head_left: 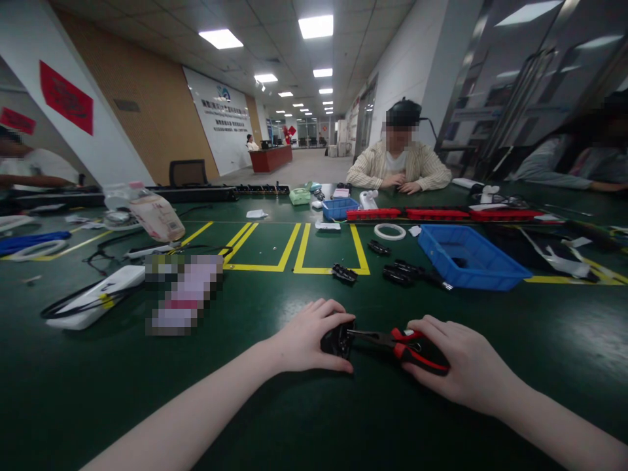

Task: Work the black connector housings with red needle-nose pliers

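Observation:
My left hand (316, 337) is closed around a small black plastic part (337, 340) near the table's middle front, and its fingers hide much of that part. My right hand (454, 360) grips red-and-black needle-nose pliers (417, 353) by the handles. The tips of the pliers point left and meet the right side of the black part; whether they pinch it, I cannot tell. Farther back lie similar black parts, one (344, 273) just beyond my left hand and another (379, 247) behind it, with a dark cluster (402, 271) to the right.
A blue bin (471, 258) stands back right, near a white ring (390, 231). To the left are a tilted bottle (156, 212), a white power strip (98, 297) and a blurred-out pinkish item (186, 294). Yellow tape (289, 248) marks the green table. A person (400, 157) sits opposite.

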`<move>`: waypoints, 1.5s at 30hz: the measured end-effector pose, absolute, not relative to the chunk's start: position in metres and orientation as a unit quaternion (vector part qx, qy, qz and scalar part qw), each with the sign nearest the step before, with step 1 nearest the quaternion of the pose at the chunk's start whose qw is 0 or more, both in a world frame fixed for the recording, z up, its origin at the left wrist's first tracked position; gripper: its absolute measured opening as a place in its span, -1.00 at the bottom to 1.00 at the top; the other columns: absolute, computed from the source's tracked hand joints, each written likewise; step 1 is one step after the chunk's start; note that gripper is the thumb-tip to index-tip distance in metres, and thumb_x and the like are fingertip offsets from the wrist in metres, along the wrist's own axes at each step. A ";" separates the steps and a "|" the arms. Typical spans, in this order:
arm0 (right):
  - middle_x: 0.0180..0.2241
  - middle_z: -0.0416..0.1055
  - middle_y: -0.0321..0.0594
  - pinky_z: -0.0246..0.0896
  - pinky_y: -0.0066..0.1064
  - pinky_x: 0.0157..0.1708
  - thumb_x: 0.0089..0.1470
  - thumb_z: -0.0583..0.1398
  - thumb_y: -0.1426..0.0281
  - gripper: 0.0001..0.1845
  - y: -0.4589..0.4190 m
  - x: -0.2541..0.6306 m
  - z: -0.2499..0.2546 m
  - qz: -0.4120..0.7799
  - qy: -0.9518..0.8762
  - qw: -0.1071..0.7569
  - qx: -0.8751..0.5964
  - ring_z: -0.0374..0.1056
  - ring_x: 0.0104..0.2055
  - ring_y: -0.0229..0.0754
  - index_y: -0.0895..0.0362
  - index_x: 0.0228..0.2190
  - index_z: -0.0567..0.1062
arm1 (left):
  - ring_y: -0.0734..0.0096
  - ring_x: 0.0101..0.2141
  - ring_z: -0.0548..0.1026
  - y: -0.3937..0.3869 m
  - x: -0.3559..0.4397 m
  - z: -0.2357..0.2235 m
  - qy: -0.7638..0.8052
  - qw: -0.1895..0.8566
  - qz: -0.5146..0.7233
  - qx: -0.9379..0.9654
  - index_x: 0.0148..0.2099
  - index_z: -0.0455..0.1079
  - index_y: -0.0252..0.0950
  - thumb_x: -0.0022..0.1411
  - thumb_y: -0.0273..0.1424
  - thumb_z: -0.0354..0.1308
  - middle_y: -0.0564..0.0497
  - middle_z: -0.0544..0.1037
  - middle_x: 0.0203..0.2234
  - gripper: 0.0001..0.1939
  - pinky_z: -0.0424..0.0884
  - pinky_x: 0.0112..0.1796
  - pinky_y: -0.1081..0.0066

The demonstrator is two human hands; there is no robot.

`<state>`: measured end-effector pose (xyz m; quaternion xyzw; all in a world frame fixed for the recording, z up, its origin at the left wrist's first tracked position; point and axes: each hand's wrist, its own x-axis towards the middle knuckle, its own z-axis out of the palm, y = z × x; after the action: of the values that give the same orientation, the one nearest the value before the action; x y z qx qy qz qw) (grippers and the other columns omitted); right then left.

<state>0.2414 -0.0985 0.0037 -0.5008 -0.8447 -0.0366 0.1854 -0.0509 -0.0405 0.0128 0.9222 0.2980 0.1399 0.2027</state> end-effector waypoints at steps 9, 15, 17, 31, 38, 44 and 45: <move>-0.23 0.50 -0.23 0.39 -0.29 -0.32 0.02 0.19 0.16 -0.67 -0.100 0.234 0.006 0.099 -0.811 0.181 -0.547 0.45 -0.28 -0.14 0.01 -0.17 0.43 | 0.14 -0.02 0.32 -0.041 -0.050 0.013 0.294 0.203 0.155 0.921 0.20 0.22 -0.19 0.03 -0.04 0.33 -0.07 0.36 0.03 -0.24 0.31 -0.03 0.19; -0.20 0.49 -0.15 0.38 -0.26 -0.32 -0.05 0.25 0.13 -0.56 -0.097 0.241 0.000 -0.001 -0.836 0.203 -0.510 0.44 -0.27 -0.10 0.05 -0.12 0.44 | 0.18 -0.05 0.35 -0.042 -0.050 0.015 0.285 0.218 0.166 0.918 -0.03 0.38 -0.21 0.00 -0.09 0.37 -0.02 0.40 -0.01 -0.46 0.31 -0.05 0.23; -0.18 0.48 -0.13 0.38 -0.23 -0.28 -0.04 0.25 0.12 -0.54 -0.096 0.243 -0.001 -0.021 -0.841 0.207 -0.499 0.44 -0.23 -0.08 0.05 -0.11 0.43 | 0.17 -0.05 0.35 -0.042 -0.050 0.015 0.286 0.219 0.164 0.919 -0.05 0.39 -0.20 0.00 -0.11 0.38 -0.02 0.39 0.00 -0.48 0.30 -0.05 0.23; -0.11 0.38 -0.09 0.33 -0.15 -0.12 0.00 0.22 0.30 -0.53 -0.095 0.248 0.000 -0.026 -0.823 0.302 -0.481 0.35 -0.07 -0.01 0.03 -0.03 0.28 | 0.18 0.03 0.32 -0.043 -0.052 0.018 0.289 0.229 0.153 0.917 -0.02 0.41 -0.14 0.15 -0.46 0.21 0.05 0.27 0.20 -0.68 0.28 0.03 0.15; -0.06 0.39 -0.07 0.21 -0.01 0.00 -0.07 0.17 0.36 -0.51 -0.090 0.247 -0.001 -0.055 -0.838 0.268 -0.472 0.29 0.04 0.09 0.03 -0.04 0.30 | 0.19 0.00 0.34 -0.044 -0.052 0.023 0.276 0.232 0.153 0.920 -0.02 0.42 -0.15 0.22 -0.42 0.17 0.02 0.40 0.05 -0.74 0.30 0.01 0.18; 0.05 0.34 -0.09 0.18 -0.02 0.09 -0.01 0.19 0.34 -0.43 -0.090 0.250 -0.003 -0.019 -0.878 0.183 -0.442 0.22 0.14 0.06 0.02 0.07 0.25 | 0.24 -0.03 0.39 -0.040 -0.052 0.014 0.268 0.232 0.168 0.920 -0.02 0.44 -0.15 0.25 -0.45 0.17 0.01 0.45 0.00 -0.75 0.31 -0.01 0.22; 0.07 0.33 -0.10 0.18 -0.01 0.11 0.00 0.19 0.32 -0.42 -0.091 0.249 -0.003 -0.016 -0.884 0.169 -0.435 0.20 0.16 0.06 0.02 0.09 0.24 | 0.25 -0.03 0.40 -0.040 -0.052 0.012 0.264 0.234 0.174 0.919 -0.03 0.44 -0.16 0.24 -0.45 0.18 0.01 0.46 0.01 -0.76 0.31 0.00 0.22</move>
<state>0.2493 -0.0905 -0.0034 -0.4346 -0.8845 -0.0158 0.1691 -0.0521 -0.0396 0.0122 0.9193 0.2638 0.1741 0.2344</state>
